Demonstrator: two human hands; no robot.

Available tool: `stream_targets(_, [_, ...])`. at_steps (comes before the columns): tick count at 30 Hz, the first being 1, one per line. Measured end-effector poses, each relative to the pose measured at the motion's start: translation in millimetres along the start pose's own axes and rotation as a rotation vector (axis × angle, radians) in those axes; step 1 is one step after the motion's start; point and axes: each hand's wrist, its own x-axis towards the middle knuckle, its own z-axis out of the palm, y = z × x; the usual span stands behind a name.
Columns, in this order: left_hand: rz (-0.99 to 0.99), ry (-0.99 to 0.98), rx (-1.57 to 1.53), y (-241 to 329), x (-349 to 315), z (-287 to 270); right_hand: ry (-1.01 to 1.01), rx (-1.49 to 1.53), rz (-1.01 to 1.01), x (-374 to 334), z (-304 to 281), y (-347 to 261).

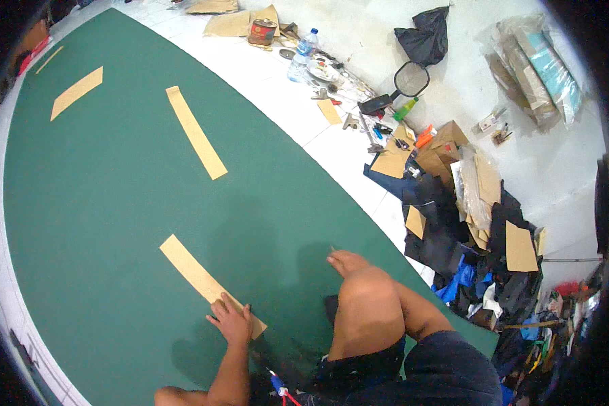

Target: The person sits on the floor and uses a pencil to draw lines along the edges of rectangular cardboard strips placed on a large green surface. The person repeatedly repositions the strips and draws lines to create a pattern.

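Observation:
My left hand (231, 321) lies with fingers spread on the lower end of a long tan cardboard-like strip (193, 269), which rests flat on a dark green sheet (115, 203). My right hand (348, 261) is low over the sheet, beyond my bent knee (369, 294), which hides part of it. Its fingers are drawn together, and a thin, pale tip shows at them, too small to name. Farther off on the sheet lie a second long strip (197, 135), a wider tan piece (78, 93) and a narrow sliver (49, 59).
Along the right edge lie a water bottle (304, 53), a round tin (262, 31), clips, hand tools and tan offcuts on white tiles (250, 74). Dark cloth scraps and cardboard (521, 247) are heaped nearer me. A black bag (426, 34) hangs by the wall.

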Motion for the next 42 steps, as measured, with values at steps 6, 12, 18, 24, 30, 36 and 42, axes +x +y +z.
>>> stream_targets(6, [0.132,0.049,0.053,-10,-10,1,-0.146,0.055,-0.217,57,-19,2])
stream_targets(12, [0.312,0.025,0.139,-34,12,-24,0.084,0.099,-0.326,123,-86,10])
stream_targets(18, [-0.029,-0.014,-0.097,10,13,-33,0.29,0.205,-0.459,130,-224,-62])
stream_targets(24, [-0.246,0.088,-0.144,65,18,-2,0.157,0.585,-0.813,103,-229,-160])
stream_targets(30, [-0.323,0.02,-0.065,74,32,-1,-0.269,0.625,-0.735,123,-118,-176])
stream_targets(36, [-0.194,-0.002,-0.002,65,59,-22,-0.421,0.354,-0.787,147,-98,-150])
stream_targets(42, [0.027,-0.203,0.297,50,83,-42,-0.354,0.484,-0.797,141,-122,-140])
